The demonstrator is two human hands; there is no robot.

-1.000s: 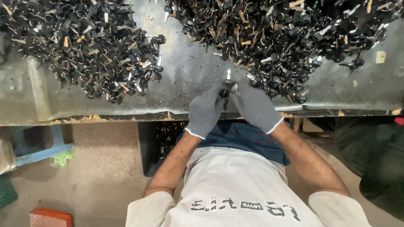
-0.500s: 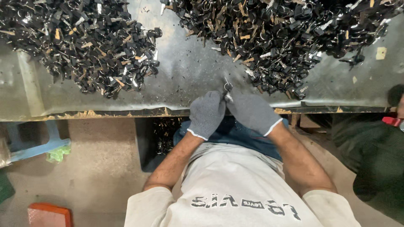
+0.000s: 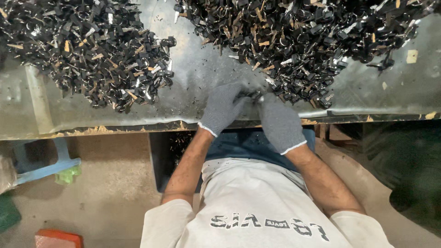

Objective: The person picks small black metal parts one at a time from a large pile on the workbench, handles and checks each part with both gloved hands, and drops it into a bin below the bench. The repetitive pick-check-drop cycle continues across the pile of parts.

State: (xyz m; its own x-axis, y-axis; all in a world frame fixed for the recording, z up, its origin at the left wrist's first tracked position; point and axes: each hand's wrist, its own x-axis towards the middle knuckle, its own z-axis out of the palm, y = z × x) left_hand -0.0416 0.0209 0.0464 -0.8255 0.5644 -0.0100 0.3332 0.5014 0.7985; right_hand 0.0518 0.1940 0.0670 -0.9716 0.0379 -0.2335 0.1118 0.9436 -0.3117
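Between my fingertips, at the near edge of the desk (image 3: 193,87), I am pinching a small dark metal piece (image 3: 251,95), my left hand (image 3: 221,109) and right hand (image 3: 279,121) meeting on it, equally near, just below the right-hand heap (image 3: 298,41); its long axis is too blurred to tell

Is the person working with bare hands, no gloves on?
No, both the left hand and the right hand wear grey knitted gloves at the metal table.
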